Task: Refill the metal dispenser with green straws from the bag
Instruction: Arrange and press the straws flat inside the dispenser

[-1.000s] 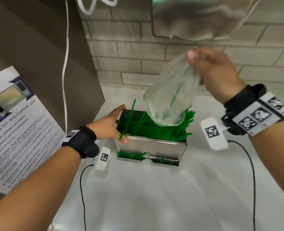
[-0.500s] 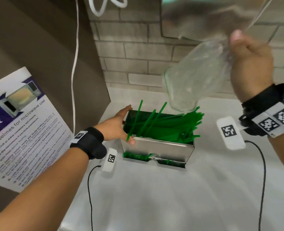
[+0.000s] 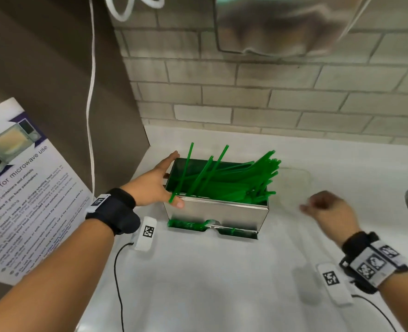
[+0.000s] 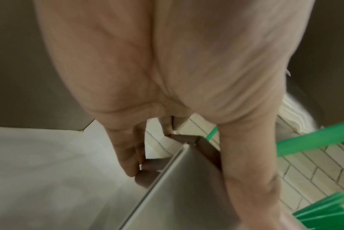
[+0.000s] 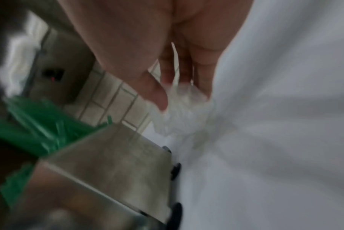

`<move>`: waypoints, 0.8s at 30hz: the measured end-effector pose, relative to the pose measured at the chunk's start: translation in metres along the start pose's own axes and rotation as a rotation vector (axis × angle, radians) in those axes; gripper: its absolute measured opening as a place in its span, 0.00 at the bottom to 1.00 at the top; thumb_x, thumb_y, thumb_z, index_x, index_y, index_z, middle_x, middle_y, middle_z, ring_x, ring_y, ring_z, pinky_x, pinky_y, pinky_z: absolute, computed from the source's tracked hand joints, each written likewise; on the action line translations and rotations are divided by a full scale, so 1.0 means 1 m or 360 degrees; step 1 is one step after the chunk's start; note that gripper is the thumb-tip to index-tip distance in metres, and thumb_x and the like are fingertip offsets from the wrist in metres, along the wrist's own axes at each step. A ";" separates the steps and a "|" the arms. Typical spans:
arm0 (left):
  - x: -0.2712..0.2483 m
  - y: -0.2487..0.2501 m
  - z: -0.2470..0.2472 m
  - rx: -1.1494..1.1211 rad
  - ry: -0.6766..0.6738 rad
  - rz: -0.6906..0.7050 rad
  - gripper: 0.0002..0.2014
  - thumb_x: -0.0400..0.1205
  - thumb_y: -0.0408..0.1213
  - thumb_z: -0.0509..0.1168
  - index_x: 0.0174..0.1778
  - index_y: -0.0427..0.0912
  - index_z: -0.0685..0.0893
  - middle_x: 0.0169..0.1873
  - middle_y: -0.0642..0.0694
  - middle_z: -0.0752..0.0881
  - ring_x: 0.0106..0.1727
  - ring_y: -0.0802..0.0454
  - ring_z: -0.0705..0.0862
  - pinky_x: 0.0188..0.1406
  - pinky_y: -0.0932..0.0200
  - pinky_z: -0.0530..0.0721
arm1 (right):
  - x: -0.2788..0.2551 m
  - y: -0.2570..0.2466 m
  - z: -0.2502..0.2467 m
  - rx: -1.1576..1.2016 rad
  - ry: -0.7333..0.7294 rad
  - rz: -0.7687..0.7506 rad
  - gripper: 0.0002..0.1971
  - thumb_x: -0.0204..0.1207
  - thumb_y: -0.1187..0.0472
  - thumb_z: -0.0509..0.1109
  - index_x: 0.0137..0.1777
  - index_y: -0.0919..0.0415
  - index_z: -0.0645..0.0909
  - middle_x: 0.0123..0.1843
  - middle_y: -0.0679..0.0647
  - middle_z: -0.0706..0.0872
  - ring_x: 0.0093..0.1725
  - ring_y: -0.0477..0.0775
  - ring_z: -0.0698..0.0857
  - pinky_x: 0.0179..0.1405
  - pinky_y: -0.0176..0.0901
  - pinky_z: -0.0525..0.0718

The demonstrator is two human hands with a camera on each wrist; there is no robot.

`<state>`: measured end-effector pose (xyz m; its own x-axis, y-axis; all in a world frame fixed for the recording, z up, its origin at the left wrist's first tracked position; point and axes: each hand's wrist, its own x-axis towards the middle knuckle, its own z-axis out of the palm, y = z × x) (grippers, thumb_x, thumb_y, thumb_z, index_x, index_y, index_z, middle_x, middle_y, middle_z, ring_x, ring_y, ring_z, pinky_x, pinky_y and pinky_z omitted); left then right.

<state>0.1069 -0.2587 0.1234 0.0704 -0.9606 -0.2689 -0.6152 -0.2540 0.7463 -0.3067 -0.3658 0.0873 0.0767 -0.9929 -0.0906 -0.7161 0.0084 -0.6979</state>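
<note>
A person's left hand [image 3: 155, 185] braces the metal dispenser [image 3: 217, 212], fingers straight, green straws [image 3: 231, 180] heaped inside; the right hand [image 3: 329, 212] pinches the clear bag [image 5: 183, 112] beside it.

The metal dispenser [image 3: 216, 210] sits near the back of the white bench [image 3: 222, 283], with a brick wall [image 3: 270, 97] close behind it. Green straws [image 3: 234, 180] poke up and out over its open top. The left hand [image 3: 155, 188] blocks its left side. The bench in front is bare.
</note>
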 end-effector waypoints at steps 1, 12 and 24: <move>-0.002 -0.002 0.001 -0.0031 0.0029 0.0037 0.68 0.62 0.41 0.89 0.88 0.65 0.48 0.86 0.53 0.62 0.83 0.51 0.66 0.77 0.56 0.72 | 0.002 0.004 0.002 -0.0152 -0.0232 0.0063 0.16 0.66 0.51 0.85 0.48 0.55 0.84 0.45 0.51 0.88 0.48 0.57 0.87 0.44 0.44 0.79; 0.010 0.043 0.010 0.1168 0.0270 0.0152 0.45 0.78 0.74 0.58 0.85 0.48 0.63 0.69 0.46 0.80 0.75 0.44 0.66 0.71 0.42 0.69 | -0.032 -0.130 -0.051 0.0506 0.0019 -0.0857 0.02 0.76 0.66 0.77 0.45 0.60 0.86 0.39 0.49 0.89 0.36 0.44 0.85 0.39 0.28 0.81; 0.041 0.099 0.042 0.0745 -0.0192 0.0090 0.31 0.78 0.47 0.77 0.67 0.44 0.64 0.48 0.42 0.86 0.48 0.44 0.87 0.49 0.47 0.86 | -0.014 -0.175 0.046 -0.0156 -0.0669 -0.0738 0.09 0.75 0.71 0.69 0.50 0.59 0.85 0.38 0.43 0.81 0.37 0.42 0.79 0.30 0.22 0.72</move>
<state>0.0156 -0.3181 0.1610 -0.0476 -0.9444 -0.3253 -0.9045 -0.0974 0.4152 -0.1505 -0.3479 0.1778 0.6459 -0.7593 -0.0801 -0.6021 -0.4420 -0.6649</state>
